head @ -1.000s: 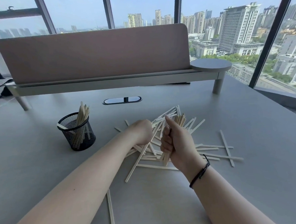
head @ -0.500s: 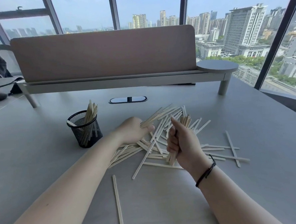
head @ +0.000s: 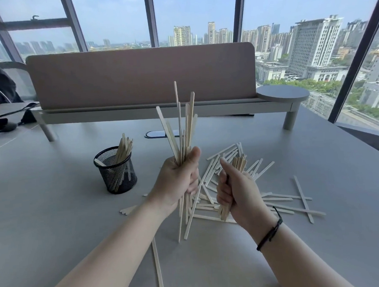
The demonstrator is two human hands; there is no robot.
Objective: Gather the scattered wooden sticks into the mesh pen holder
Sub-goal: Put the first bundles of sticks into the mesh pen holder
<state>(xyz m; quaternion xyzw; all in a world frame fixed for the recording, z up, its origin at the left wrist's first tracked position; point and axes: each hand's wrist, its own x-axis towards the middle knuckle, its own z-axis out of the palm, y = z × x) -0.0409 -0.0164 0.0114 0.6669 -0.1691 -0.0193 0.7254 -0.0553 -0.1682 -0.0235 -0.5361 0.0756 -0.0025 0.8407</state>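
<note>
Meanwhile each hand, left hand (head: 179,177) and right hand (head: 238,191), grips upright sticks (head: 184,130) beside mesh holder (head: 116,170).

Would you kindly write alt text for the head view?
Left hand grips an upright bundle of sticks; right hand grips a smaller bunch. More sticks lie scattered on the table beside a mesh holder.

I see a big grey table (head: 323,235) with a pink-brown screen (head: 140,77) across its far side. Behind it, tall windows (head: 191,12) show city buildings (head: 313,44) and blue sky.
</note>
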